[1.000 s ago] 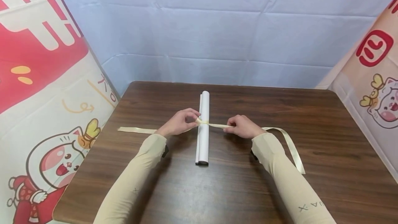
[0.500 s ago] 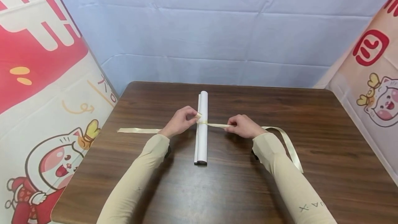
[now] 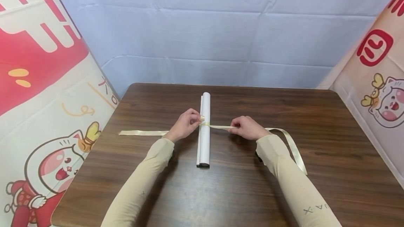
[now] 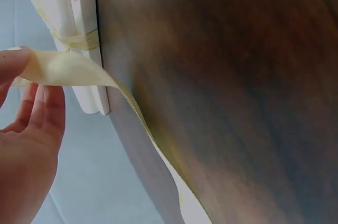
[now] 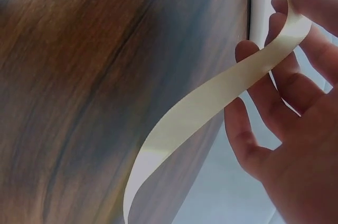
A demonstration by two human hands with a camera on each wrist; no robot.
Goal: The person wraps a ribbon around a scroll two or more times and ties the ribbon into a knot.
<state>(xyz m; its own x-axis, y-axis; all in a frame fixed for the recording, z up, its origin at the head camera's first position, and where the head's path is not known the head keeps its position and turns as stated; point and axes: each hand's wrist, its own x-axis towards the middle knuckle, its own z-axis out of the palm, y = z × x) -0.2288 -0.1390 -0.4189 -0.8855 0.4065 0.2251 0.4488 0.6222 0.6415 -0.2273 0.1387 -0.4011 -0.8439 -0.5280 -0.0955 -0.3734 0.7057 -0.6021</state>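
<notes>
A white roll [image 3: 205,146] lies lengthwise on the table, with a cream ribbon [image 3: 221,127] wrapped around its middle. The left hand [image 3: 184,126], just left of the roll, pinches the ribbon, which forms a small loop above the fingertips. In the left wrist view the ribbon [image 4: 68,68] passes between thumb and fingers of the left hand [image 4: 31,145] and trails down. To the right of the roll, the right hand [image 3: 247,128] pinches the other length. The right wrist view shows that ribbon [image 5: 200,105] running across the fingers of the right hand [image 5: 296,108].
The brown wooden table [image 3: 240,192] has a pale blue cloth backdrop [image 3: 205,38] behind it. Printed cartoon cloths stand at the left [image 3: 41,115] and right [image 3: 378,80]. One ribbon tail [image 3: 142,133] lies at the left; another [image 3: 295,150] curves beside the right sleeve.
The left hand has shifted slightly to the right relative to its ribbon tail, and its ribbon loop looks different. The right hand and its taut length have hardly moved.
</notes>
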